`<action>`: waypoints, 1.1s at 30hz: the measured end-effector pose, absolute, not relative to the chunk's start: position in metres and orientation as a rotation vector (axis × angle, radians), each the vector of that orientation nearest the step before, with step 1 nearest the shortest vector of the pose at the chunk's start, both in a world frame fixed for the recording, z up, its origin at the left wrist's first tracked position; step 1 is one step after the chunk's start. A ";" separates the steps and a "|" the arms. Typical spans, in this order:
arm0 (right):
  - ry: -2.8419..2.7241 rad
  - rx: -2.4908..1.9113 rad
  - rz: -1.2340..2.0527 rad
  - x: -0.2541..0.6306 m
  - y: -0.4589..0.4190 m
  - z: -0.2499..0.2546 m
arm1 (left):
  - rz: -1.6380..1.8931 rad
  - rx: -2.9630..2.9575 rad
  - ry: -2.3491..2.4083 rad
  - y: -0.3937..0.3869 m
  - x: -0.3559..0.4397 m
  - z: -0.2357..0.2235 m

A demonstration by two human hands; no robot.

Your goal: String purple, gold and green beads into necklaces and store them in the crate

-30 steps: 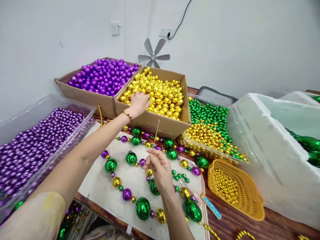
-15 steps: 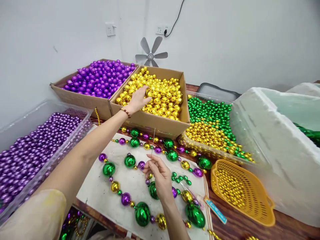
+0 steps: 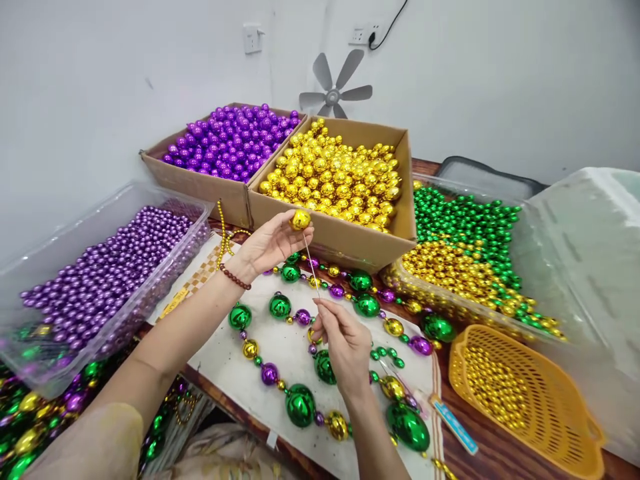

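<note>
Between the fingers of my left hand [image 3: 275,241] is a shiny gold bead [image 3: 301,220], held in front of the cardboard box of gold beads [image 3: 333,232]. My right hand [image 3: 345,340] pinches a long thin needle [image 3: 311,267] that points up, its tip at or just under the gold bead. Whether the tip has entered the bead I cannot tell. Below my hands, a bead garland of green, purple and gold balls [image 3: 300,405] curves over a white cloth [image 3: 225,360]. Several loose green beads [image 3: 387,353] lie right of my right hand.
A box of purple beads [image 3: 200,183] adjoins the gold one. Clear tubs of small purple beads [image 3: 130,267] and green and gold beads [image 3: 460,220] flank them. An orange basket [image 3: 555,380] holds small gold beads. A blue-handled tool [image 3: 454,425] lies near the cloth's right edge.
My left hand has come out of the gold box, back toward me, with a gold bead in its fingers. The needle in my right hand now meets it. The camera view has shifted left.
</note>
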State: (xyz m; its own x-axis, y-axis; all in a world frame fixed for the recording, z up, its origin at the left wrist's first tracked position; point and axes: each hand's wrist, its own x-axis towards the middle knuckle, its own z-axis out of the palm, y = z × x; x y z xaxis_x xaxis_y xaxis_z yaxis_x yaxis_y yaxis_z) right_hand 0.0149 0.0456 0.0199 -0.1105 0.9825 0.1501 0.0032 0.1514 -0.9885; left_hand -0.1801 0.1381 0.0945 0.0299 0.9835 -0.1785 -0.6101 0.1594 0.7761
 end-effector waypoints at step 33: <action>-1.316 -1.114 1.397 0.018 0.039 -0.011 | 1.291 0.633 0.796 0.060 -0.137 0.033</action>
State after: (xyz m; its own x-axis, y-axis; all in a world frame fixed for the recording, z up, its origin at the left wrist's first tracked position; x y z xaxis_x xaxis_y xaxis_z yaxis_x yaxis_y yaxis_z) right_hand 0.0175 0.0390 -0.0111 -0.1997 0.9793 -0.0345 -0.0246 -0.0403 -0.9989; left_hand -0.1370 0.0600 0.0328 0.0868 0.9835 -0.1586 -0.5838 0.1792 0.7919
